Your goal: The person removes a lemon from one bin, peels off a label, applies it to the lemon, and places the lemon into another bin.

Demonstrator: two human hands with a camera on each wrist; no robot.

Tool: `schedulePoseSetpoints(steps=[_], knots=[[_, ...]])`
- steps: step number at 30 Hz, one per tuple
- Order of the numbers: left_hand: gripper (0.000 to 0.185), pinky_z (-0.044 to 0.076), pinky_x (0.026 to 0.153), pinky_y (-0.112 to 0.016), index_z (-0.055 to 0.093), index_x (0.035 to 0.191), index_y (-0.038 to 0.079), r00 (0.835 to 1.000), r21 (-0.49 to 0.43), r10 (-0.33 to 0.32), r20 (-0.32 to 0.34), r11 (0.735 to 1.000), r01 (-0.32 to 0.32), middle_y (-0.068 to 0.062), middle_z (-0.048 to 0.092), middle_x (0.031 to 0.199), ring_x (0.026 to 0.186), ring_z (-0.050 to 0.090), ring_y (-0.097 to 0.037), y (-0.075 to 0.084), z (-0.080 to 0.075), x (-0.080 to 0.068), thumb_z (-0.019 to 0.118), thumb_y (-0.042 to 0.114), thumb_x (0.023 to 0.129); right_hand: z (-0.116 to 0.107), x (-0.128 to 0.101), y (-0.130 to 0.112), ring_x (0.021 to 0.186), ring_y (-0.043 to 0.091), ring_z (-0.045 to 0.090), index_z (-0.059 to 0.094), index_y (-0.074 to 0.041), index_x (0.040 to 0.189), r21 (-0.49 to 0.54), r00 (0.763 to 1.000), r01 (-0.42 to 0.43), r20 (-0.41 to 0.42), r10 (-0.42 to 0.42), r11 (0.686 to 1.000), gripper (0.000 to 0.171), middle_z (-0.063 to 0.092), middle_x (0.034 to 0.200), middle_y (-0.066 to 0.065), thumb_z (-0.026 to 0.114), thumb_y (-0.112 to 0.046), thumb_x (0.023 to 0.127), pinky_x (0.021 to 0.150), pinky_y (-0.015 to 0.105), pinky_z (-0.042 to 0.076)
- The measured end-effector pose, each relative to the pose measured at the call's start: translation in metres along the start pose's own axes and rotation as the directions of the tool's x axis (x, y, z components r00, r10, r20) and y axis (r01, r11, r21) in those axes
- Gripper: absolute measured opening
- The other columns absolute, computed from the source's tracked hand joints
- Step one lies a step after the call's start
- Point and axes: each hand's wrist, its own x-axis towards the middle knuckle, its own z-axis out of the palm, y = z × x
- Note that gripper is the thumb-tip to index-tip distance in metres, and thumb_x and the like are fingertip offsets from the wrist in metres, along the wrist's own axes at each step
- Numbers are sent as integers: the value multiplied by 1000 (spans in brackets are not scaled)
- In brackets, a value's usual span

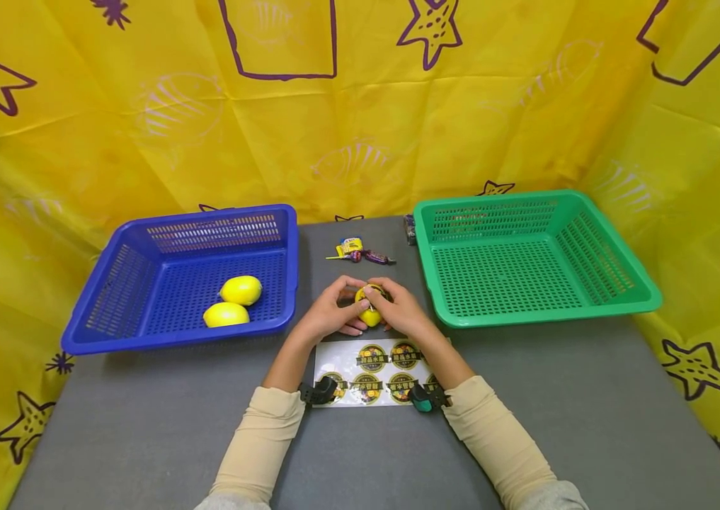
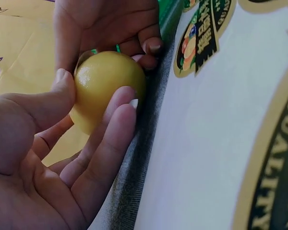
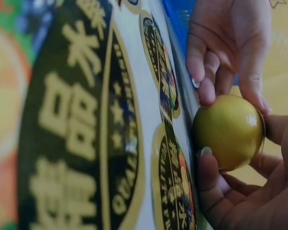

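Note:
Both hands meet over the grey table [image 1: 143,425], holding one yellow lemon [image 1: 369,313] between them. My left hand [image 1: 348,312] grips it from the left, thumb and fingers [image 2: 116,120] curled round it. My right hand [image 1: 390,303] grips it from the right, its thumb [image 3: 205,165] against the lemon [image 3: 228,132]. A dark round label seems to lie on the lemon's top in the head view. A white sticker sheet [image 1: 369,372] with round dark labels lies just in front of the hands, under the wrists.
A blue basket [image 1: 124,283] at the left holds two lemons [image 1: 241,290] [image 1: 226,314]. A green basket [image 1: 589,248] stands at the right with nothing in it. Small candy wrappers [image 1: 360,251] lie behind the hands. Yellow patterned cloth surrounds the table.

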Motion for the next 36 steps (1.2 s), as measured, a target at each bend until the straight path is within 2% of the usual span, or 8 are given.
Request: schedulePoseSetpoints(steps=[4,10,12,18,22,28,34,36], knots=[[34,60,64,-45,50,128,3,1000,4,23,-16,1000,-23,-27,56,128,75,71,-36,0,1,1,65,7,98,0,0,1,59,21,52,56,-9,142,-27,1000,24,5,-23,999,44,61,125,18,53,-34,106,47,31,49],[33,60,61,-41,54,127,4,998,-31,-10,-58,999,8,-26,57,126,69,71,-31,-4,1,6,67,6,97,-2,1,0,58,19,49,57,-11,142,-1,1000,1,18,-1,1000,40,61,128,17,51,-30,106,45,28,45],[34,60,61,-41,54,127,4,998,-39,-16,-65,999,13,-25,57,126,69,71,-31,-4,1,7,67,5,96,-2,1,0,56,18,47,57,-11,142,24,1000,-13,25,13,1000,40,63,123,17,51,-29,106,44,27,43],[35,60,61,-41,53,129,4,998,-33,-12,-67,999,10,-25,59,125,70,71,-31,-3,1,5,66,4,96,-6,0,1,53,18,45,58,-16,143,143,996,-79,46,73,987,40,63,91,14,53,-29,106,40,25,34],[35,60,61,-40,54,129,4,998,-23,-15,-66,1000,13,-24,59,125,69,71,-29,-2,2,5,66,4,96,-8,0,1,55,18,46,59,-18,142,172,994,-104,45,98,980,38,61,86,12,53,-29,106,40,25,33],[37,60,62,-41,52,131,4,998,-37,-26,-62,999,23,-25,59,126,70,71,-28,-6,-2,7,65,3,97,-4,1,3,55,20,48,61,-18,141,164,996,-91,9,90,982,36,64,92,15,48,-23,108,39,25,33],[39,60,63,-40,49,136,4,998,-67,-39,-39,997,37,-26,56,132,71,71,-27,-12,-8,6,62,3,99,2,2,4,50,18,48,59,-16,142,103,999,-41,-3,42,994,37,57,120,20,44,-21,109,37,25,34],[40,60,63,-40,49,136,4,999,-80,-41,-35,996,38,-26,56,133,70,71,-27,-12,-9,6,61,3,99,2,2,5,50,18,47,59,-17,143,119,999,-40,8,39,992,37,56,120,18,44,-21,109,38,25,34]])
